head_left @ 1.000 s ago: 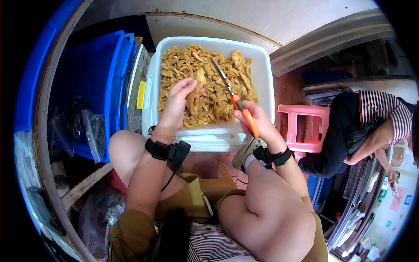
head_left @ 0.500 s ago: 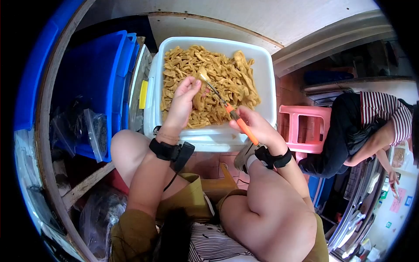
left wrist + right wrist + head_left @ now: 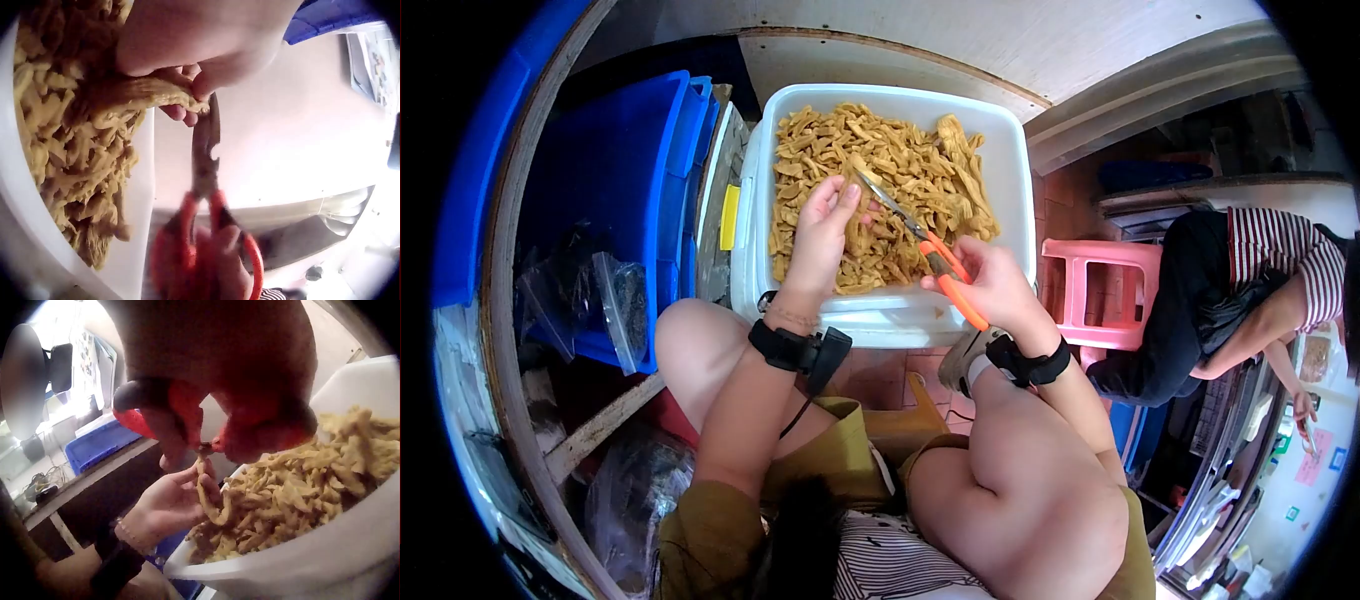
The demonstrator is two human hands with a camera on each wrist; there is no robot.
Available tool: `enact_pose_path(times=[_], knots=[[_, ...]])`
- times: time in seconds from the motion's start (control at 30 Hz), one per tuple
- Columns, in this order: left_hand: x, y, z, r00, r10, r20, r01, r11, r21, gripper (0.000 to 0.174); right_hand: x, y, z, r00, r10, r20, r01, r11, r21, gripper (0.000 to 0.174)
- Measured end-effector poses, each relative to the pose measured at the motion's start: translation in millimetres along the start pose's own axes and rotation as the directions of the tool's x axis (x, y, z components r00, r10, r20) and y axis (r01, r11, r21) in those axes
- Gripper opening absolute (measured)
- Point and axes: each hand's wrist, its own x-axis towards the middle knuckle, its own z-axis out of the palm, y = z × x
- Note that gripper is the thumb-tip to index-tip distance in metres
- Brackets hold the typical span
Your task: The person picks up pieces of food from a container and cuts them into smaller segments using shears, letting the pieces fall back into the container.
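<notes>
My left hand point(image 3: 822, 235) pinches a wrinkled yellow-brown strip of food point(image 3: 153, 92) between thumb and fingers, over a white tub. My right hand point(image 3: 998, 285) grips orange-handled scissors point(image 3: 205, 172) by the loops, which are spread apart. Their blades point up and left, reaching the end of the strip beside my left fingertips. Below both hands lies a heap of similar cut pieces point(image 3: 820, 140) in the tub point(image 3: 880, 92). Longer uncut-looking pieces point(image 3: 968, 175) rest along the tub's right side.
Blue crates point(image 3: 615, 190) with plastic bags stand on the left. A pale board wall point(image 3: 1000, 50) rises behind the tub. To the right are a pink stool point(image 3: 1105, 250) and another person in a striped top point(image 3: 1270, 245), bent over. My bare knees are just in front of the tub.
The scissors have swung left and down, from pointing over the heap to the strip at my left fingertips. Their handles have spread since half a second ago. My left hand keeps its pinch.
</notes>
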Motion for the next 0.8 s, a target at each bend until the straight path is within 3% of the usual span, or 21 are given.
enact_pose_path(times=[0.1,0.2,0.27,0.47,0.7,0.8], knots=[[2.1,3.4,-1.9,1.0,0.018,0.01,-0.017,0.999,-0.036,0.018,-0.6,-2.6,1.2,0.999,-0.03,-0.011,0.03,0.999,0.02,0.039],[-0.4,6.1,-1.4,1.0,0.013,0.026,-0.015,0.998,0.066,0.021,-0.4,-2.4,1.3,1.0,0.002,0.011,-0.002,1.0,0.023,0.039],[-1.7,3.4,-1.0,0.988,-0.069,0.136,0.041,0.979,0.199,0.022,0.8,1.0,3.8,1.0,-0.017,-0.003,0.017,1.0,0.01,0.04],[2.7,3.0,-3.9,0.998,0.006,0.063,-0.018,0.98,0.197,0.023,0.8,-5.5,5.1,0.999,0.032,-0.014,-0.032,0.998,0.063,0.039],[1.9,4.6,-4.8,0.998,0.009,0.068,-0.021,0.983,0.18,0.025,1.8,-4.7,7.7,0.998,0.007,-0.066,-0.002,0.997,0.081,0.038],[-2.8,6.0,0.0,0.998,-0.027,0.065,0.01,0.967,0.254,0.029,1.4,-3.3,7.4,0.996,-0.005,-0.091,0.012,0.997,0.076,0.038]])
